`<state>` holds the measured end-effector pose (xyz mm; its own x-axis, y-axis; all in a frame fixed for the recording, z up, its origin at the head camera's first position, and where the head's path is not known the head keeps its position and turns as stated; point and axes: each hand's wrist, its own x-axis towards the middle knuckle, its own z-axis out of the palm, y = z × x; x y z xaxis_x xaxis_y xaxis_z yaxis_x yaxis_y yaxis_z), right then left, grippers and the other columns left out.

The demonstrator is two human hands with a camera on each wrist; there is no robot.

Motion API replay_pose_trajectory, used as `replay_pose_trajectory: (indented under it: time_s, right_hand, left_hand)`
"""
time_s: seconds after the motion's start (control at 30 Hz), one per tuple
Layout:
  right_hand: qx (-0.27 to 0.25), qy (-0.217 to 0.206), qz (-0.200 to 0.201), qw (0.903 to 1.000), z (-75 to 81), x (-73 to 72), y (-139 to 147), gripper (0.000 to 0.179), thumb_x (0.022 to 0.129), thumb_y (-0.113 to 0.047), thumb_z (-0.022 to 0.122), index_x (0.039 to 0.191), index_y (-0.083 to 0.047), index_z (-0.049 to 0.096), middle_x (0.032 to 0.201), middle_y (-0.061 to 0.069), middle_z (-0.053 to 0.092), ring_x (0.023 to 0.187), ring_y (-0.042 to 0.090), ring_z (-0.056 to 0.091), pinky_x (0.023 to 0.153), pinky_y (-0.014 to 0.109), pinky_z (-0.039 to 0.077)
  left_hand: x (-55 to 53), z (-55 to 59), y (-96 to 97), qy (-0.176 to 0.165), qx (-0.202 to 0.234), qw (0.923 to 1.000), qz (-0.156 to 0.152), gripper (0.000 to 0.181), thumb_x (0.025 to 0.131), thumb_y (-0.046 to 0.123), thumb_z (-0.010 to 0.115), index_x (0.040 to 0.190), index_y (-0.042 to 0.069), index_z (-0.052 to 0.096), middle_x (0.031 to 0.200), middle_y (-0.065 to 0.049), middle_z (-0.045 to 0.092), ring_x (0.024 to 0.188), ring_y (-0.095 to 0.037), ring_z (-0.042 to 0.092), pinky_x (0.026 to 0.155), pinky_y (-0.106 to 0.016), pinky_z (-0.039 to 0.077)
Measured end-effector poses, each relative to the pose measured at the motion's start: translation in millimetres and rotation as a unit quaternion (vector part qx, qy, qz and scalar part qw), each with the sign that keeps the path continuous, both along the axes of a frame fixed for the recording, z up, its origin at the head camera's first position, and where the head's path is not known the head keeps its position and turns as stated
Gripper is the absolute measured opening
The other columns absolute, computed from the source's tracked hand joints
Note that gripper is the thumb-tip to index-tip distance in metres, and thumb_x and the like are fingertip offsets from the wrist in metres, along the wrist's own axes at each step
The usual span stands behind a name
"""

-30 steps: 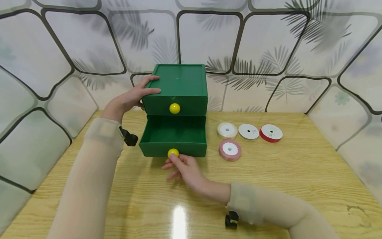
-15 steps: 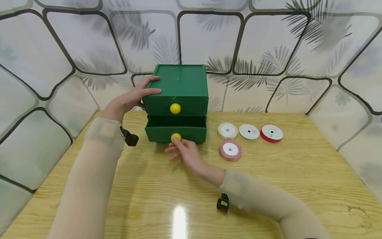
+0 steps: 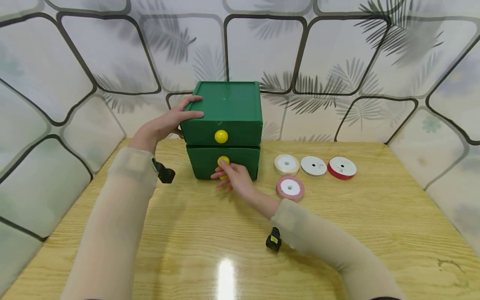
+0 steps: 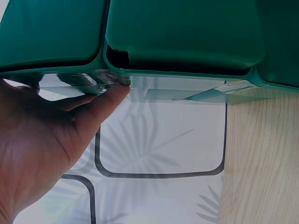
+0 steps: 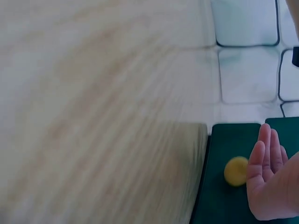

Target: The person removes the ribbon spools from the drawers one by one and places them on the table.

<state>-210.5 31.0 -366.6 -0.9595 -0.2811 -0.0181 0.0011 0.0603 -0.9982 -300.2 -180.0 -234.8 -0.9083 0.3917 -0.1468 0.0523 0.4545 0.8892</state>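
Observation:
A green two-drawer cabinet (image 3: 228, 100) stands against the back wall, with yellow ball knobs on its drawer fronts. The upper drawer (image 3: 195, 133) is closed, and the lower drawer (image 3: 200, 160) now sits flush under it. My left hand (image 3: 163, 125) rests at the cabinet's upper left edge, two digits lying over the top; the left wrist view shows a fingertip (image 4: 119, 91) against its side. At the lower knob (image 3: 223, 160), my right hand (image 3: 240, 181) presses with its thumb, the other fingers extended below. In the right wrist view those fingers (image 5: 265, 144) look straight beside a yellow knob (image 5: 236, 171).
Right of the cabinet lie a cream ribbon spool (image 3: 286, 165), a white spool (image 3: 313, 166), a red ribbon spool (image 3: 342, 167) and, in front, a pink ribbon spool (image 3: 290, 188). The wooden table (image 3: 195, 250) meets patterned walls (image 3: 262, 50) at the back and sides.
The lower drawer, pulled well out a second ago, has slid back into the cabinet, my right hand moving away from me with its knob. My left hand stays on the cabinet; the spools have not moved.

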Motion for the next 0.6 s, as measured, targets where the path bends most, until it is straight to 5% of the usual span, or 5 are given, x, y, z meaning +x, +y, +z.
replay_pose_trajectory:
  time_s: [0.23,0.6]
  right_hand:
    - [0.006,0.003,-0.003,1.0000,-0.2,-13.2,2,0.049,0.103,-0.041,0.046,0.112,0.003,0.065,0.102,0.011,0.072,0.074,0.018,0.066,0.063,0.038,0.048]
    - [0.011,0.004,0.004,0.9999,1.4,-13.7,3,0.049,0.103,-0.041,0.045,0.114,0.002,0.066,0.103,0.009,0.072,0.074,0.015,0.065,0.072,0.048,0.049]
  left_hand:
    - [-0.5,-0.8,1.5,0.002,0.001,1.0000,0.001,0.072,0.096,0.042,0.054,0.155,0.033,0.012,0.159,-0.008,0.004,0.128,-0.039,0.033,0.090,-0.059,0.037]
    - [0.6,-0.4,1.4,0.000,0.005,1.0000,0.006,0.072,0.097,0.042,0.053,0.155,0.033,0.012,0.159,-0.008,0.004,0.128,-0.039,0.033,0.089,-0.059,0.037]
